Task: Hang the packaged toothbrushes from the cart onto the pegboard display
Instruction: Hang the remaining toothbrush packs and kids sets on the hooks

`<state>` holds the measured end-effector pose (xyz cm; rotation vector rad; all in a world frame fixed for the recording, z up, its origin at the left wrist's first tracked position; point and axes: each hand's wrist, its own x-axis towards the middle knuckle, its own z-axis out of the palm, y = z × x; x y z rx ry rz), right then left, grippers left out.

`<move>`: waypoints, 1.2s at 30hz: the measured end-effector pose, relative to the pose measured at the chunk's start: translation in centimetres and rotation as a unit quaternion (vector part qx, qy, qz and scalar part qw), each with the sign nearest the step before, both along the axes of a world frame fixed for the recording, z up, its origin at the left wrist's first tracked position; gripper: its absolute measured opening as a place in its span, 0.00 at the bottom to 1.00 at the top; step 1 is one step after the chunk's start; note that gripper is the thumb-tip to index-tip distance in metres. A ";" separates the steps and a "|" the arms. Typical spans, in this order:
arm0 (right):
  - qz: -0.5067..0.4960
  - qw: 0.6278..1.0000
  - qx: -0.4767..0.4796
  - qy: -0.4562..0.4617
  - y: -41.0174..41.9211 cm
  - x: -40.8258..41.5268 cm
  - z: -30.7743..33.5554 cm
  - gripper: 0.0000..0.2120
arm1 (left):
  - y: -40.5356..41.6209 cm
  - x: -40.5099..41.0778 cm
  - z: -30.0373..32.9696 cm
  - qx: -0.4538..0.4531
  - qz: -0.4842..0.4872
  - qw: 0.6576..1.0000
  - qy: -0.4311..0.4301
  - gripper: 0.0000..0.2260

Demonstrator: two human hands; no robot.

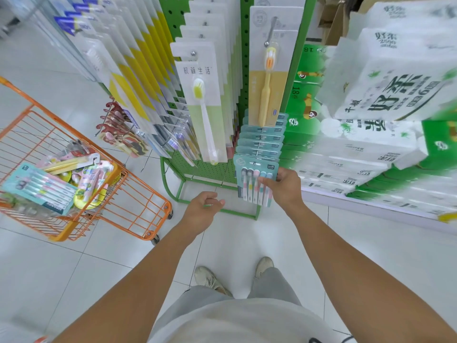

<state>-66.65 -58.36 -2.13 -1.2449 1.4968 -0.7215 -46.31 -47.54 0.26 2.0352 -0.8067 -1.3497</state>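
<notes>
A teal multi-pack of toothbrushes point(252, 178) hangs at the front of a row of like packs on a low peg of the green pegboard display point(243, 70). My right hand point(284, 188) grips that pack by its right edge, thumb across the front. My left hand point(204, 210) hovers just left of the pack, below it, with fingers loosely curled and nothing in it. The orange cart point(81, 191) stands at the left and holds several more toothbrush packs, among them a teal multi-pack point(39, 188).
Single-toothbrush packs with green point(204, 107) and yellow point(268, 78) cards hang on upper pegs. Stacked tissue packs point(385, 95) crowd the right side. White tiled floor lies underfoot, and my shoes point(235, 273) stand close to the display's base.
</notes>
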 end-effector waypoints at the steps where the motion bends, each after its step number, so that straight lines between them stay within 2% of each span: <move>1: 0.002 1.000 -0.013 0.024 -0.1 0.1 0.0 0.07 | 0.2 0.3 0.0 0.000 0.008 1.000 0.001 0.16; 3: -0.009 0.996 -0.029 0.090 -0.2 0.1 -0.2 0.08 | 0.6 0.6 -0.1 0.000 0.015 1.000 0.000 0.15; 6: -0.041 0.986 -0.028 0.159 0.1 0.0 -0.7 0.25 | 0.9 0.8 -0.2 -0.002 0.020 1.000 0.005 0.15; 7: -0.047 0.984 -0.022 0.172 0.2 0.0 -0.6 0.28 | 0.9 0.9 -0.2 -0.003 0.021 1.000 0.007 0.15; 10: -0.051 0.983 0.023 0.175 0.5 0.2 -1.0 0.29 | 1.0 1.2 0.0 0.000 0.024 1.000 0.007 0.15; 13: -0.068 0.978 0.144 0.133 1.7 1.0 -2.1 0.33 | 1.4 2.2 0.4 -0.001 0.040 0.999 0.014 0.14; 14: -0.055 0.975 0.183 0.117 2.4 1.6 -2.5 0.32 | 1.7 2.8 0.5 0.000 0.047 0.999 0.016 0.14; 18: 0.097 0.957 0.269 0.059 5.6 7.4 -1.9 0.17 | 3.7 7.3 1.2 0.003 0.099 0.995 0.020 0.15; 24: 0.290 0.933 0.214 -0.011 9.5 23.9 3.2 0.13 | 8.2 18.6 3.0 -0.033 0.239 0.969 0.049 0.08; 28: 0.333 0.927 0.169 -0.030 12.0 35.5 5.0 0.06 | 13.3 28.7 3.6 -0.060 0.311 0.947 0.052 0.04; 31: 0.352 0.919 0.176 -0.031 14.4 43.1 4.3 0.03 | 18.0 35.7 3.6 -0.062 0.355 0.932 0.039 0.06; 36: 0.387 0.899 0.206 -0.004 18.1 51.9 2.5 0.06 | 22.4 44.1 3.1 -0.043 0.421 0.905 0.054 0.02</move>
